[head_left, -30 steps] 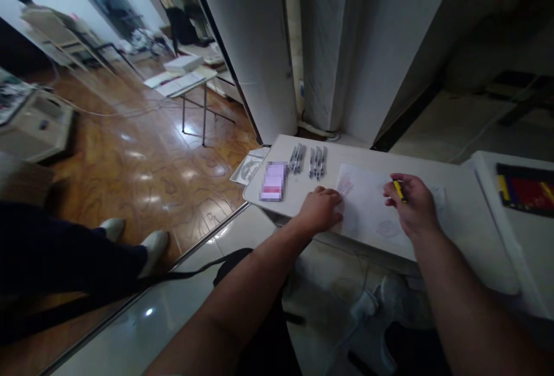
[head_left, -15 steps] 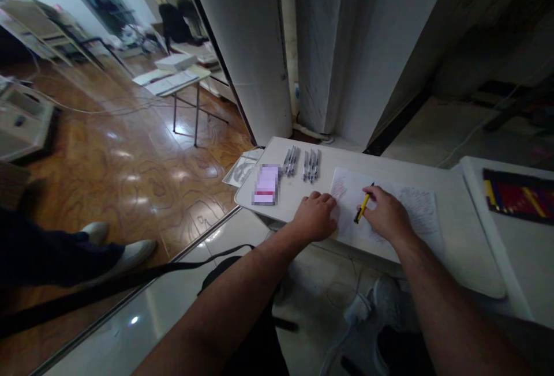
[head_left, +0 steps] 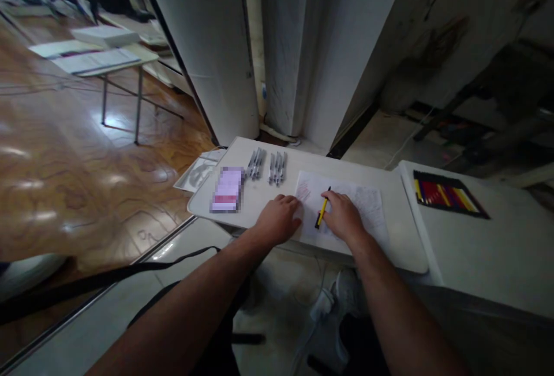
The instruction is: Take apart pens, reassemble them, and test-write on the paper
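Observation:
My right hand (head_left: 344,213) holds a yellow pen (head_left: 322,212) with black ends, slanted above a sheet of paper (head_left: 306,223). Handwriting covers much of the sheet's right part, with a few reddish lines at its upper left. My left hand (head_left: 279,218) lies with fingers stretched out on the left edge of the sheet and the table (head_left: 255,200). Beyond it lie two groups of clear pens with dark tips, a left group (head_left: 256,164) and a right group (head_left: 277,168). A pixelated lilac phone-like rectangle (head_left: 227,190) rests near the table's left end.
On a white surface to the right is a dark case of coloured pens (head_left: 450,194). Printed sheets (head_left: 197,173) stick out past the table's left end. A small folding table (head_left: 147,56) with papers stands farther left. A black strap (head_left: 173,263) crosses the lower left.
The camera view has turned to the right, so the table and both hands appear farther left. The pen remains in my right hand, and my left hand stays at the sheet's edge.

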Available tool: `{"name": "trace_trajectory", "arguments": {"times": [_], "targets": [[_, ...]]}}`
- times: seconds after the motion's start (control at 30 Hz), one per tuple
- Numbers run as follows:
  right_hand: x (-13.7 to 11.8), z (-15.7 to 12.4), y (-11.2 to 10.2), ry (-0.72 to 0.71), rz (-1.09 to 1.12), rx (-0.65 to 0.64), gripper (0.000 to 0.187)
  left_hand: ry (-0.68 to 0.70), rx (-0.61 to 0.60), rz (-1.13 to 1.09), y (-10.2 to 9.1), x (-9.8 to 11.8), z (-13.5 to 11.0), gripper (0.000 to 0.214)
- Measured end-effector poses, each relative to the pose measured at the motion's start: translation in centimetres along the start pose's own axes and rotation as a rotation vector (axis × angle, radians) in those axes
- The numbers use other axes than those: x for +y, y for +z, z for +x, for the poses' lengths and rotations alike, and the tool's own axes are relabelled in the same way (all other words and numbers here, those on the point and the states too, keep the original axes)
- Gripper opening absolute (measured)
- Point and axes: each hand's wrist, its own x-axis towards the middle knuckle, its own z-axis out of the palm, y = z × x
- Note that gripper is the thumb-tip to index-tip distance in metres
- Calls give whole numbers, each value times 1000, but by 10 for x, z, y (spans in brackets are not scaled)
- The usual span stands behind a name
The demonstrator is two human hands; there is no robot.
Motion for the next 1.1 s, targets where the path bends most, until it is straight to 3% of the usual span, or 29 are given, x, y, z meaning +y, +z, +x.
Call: {"name": "trace_trajectory", "arguments": {"times": [0.47,0.93,1.1], "targets": [[-5,-3,-4,5,1,-28,46,37,-35,61,1,-4,-4,50],[3,0,-6,114,-17,87,46,-27,-54,111,5,-3,-1,69],[9,1,-4,127,38,140,42,-37,-50,121,7,-4,1,66]]}}
